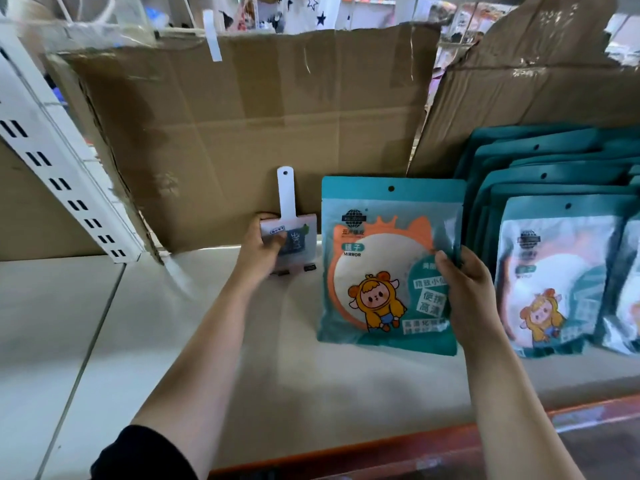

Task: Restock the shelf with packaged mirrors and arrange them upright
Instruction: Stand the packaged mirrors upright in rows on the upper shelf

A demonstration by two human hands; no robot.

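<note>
I count one teal mirror pack (381, 268) upright over the shelf (207, 341), its right edge pinched under my right hand (465, 292) thumb, one white handled mirror (286, 202) gripped in my left hand (258, 245), and overlapping shelved packs (554, 265) I cannot count beside it.

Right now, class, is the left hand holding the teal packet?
No, the left hand grips a white-handled item; the right hand holds the teal packet.

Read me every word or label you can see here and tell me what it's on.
"MIRROR": front of the teal pouch in the right hand.
"便携", "高清": same pouch, beside the thumb.
Remaining pouch print, the stacked pouches, and the label on the white-handled item in the left hand: too blurred.
</note>
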